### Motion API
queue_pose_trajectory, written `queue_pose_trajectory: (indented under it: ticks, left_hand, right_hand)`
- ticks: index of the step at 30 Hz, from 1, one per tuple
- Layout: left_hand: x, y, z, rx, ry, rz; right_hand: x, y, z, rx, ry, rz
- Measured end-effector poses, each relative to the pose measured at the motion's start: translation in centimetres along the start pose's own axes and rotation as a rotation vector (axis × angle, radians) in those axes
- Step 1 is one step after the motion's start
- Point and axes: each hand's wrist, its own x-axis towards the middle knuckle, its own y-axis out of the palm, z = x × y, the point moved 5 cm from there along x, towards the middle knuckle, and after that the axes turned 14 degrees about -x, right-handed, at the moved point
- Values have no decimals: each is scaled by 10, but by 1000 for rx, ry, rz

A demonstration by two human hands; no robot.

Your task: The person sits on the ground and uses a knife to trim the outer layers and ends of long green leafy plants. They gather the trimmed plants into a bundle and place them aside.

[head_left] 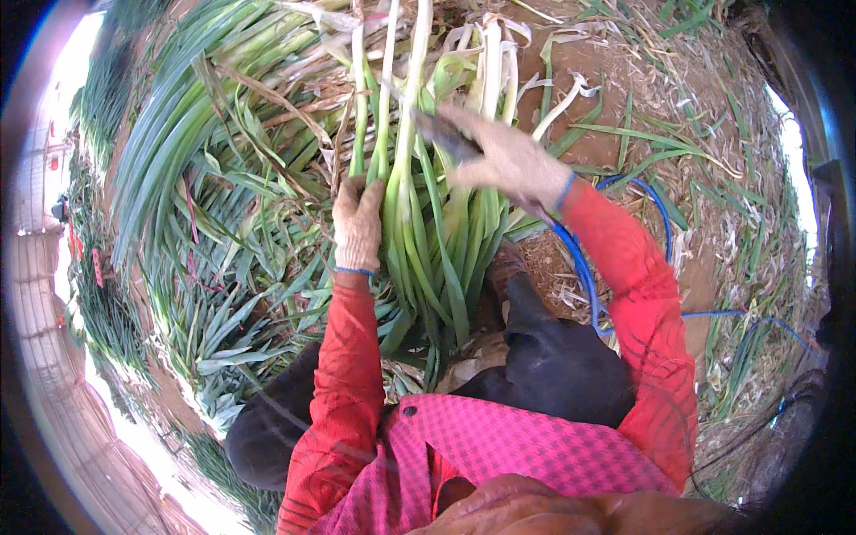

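My left hand (358, 223), in a pale work glove, is closed around the green stalks of a few long green onions (383, 134). Their white ends point away from me. My right hand (513, 160), also gloved and slightly blurred, grips a dark air blow gun (446, 135) just right of those stalks. The gun's tip points toward the onions, and a blue hose (580, 267) runs from below my right wrist. More green onions (486, 80) lie beside and under the tool, their leaves fanning toward my knees.
A large heap of leafy green onions (169, 152) spreads on the left. Peeled skins and loose leaves (660, 134) litter the soil on the right. The blue hose loops beside my right forearm and trails right. My bent legs (562, 357) are close below the onions.
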Motion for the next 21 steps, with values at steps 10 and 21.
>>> queue_pose_trajectory:
  ticks: [10,21]
  left_hand:
    - [21,8,7,-130,-142,-46]
    - [25,-1,8,63,55,-191]
  right_hand:
    - [-55,13,29,24,-5,397]
    - [-26,-14,28,-60,-7,278]
